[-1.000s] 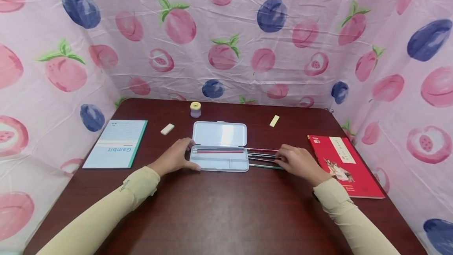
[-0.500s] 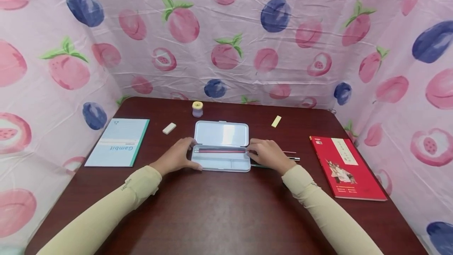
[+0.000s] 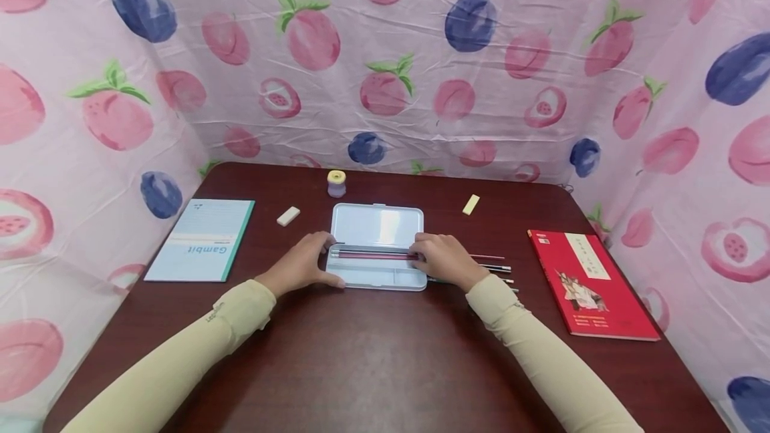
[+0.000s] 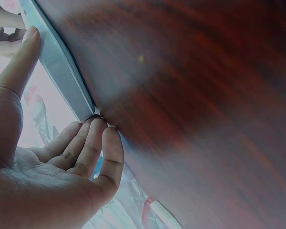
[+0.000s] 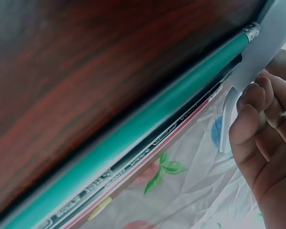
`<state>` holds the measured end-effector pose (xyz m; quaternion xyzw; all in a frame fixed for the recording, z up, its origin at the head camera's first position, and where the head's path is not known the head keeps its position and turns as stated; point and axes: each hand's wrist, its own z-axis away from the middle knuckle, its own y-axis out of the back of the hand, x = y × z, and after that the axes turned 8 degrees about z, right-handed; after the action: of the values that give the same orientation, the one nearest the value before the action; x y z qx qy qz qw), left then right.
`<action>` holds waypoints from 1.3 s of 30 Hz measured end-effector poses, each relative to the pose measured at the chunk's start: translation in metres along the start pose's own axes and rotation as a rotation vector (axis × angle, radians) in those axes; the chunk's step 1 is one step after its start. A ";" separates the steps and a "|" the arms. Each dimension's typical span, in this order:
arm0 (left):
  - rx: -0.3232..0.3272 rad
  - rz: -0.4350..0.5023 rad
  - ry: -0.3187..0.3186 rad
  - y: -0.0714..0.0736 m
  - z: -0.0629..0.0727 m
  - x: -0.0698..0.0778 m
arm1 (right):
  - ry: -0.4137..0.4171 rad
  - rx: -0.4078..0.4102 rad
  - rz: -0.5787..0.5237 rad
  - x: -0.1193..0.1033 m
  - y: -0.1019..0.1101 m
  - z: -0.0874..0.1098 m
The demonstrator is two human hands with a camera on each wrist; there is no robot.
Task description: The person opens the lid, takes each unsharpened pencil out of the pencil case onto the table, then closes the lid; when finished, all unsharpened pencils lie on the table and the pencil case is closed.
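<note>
In the head view, an open pale blue pencil case point(image 3: 363, 279) lies mid-table, its lid point(image 3: 361, 224) tipped back. Several pencils point(image 3: 367, 256), dark and pinkish-red, lie in its rear compartment. My left hand point(image 3: 303, 261) grips the case's left end, thumb at the front edge and fingers behind. My right hand point(image 3: 445, 259) reaches over the right end, bent fingers at the pencils' ends; whether they pinch one is hidden. Beneath that hand, several more pencils lie outside the case, among them a green pencil point(image 5: 148, 129) and a black pencil point(image 3: 499, 267).
A white eraser point(image 3: 288, 216) and a small yellow-topped container point(image 3: 337, 184) lie behind the case to the left. A yellow strip point(image 3: 471, 204) is at back right. The notebook point(image 3: 201, 240) sits far left, the red book point(image 3: 592, 286) far right.
My right hand has moved left from the pencils outside to the case's right end, then slightly further in. My left hand keeps its hold on the case.
</note>
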<state>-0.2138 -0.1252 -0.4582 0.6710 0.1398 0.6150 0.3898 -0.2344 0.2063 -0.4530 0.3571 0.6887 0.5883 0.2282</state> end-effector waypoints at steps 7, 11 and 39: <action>-0.001 -0.005 -0.004 -0.001 -0.001 -0.001 | 0.001 -0.034 0.017 -0.002 0.001 -0.007; -0.001 0.002 0.001 0.000 0.000 -0.001 | 0.012 -0.060 0.030 -0.003 0.004 -0.011; -0.006 -0.002 -0.006 0.000 0.000 0.000 | 0.038 -0.004 0.106 -0.008 0.004 -0.009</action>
<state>-0.2141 -0.1255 -0.4585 0.6714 0.1373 0.6132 0.3930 -0.2350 0.1947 -0.4486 0.3815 0.6717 0.6077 0.1843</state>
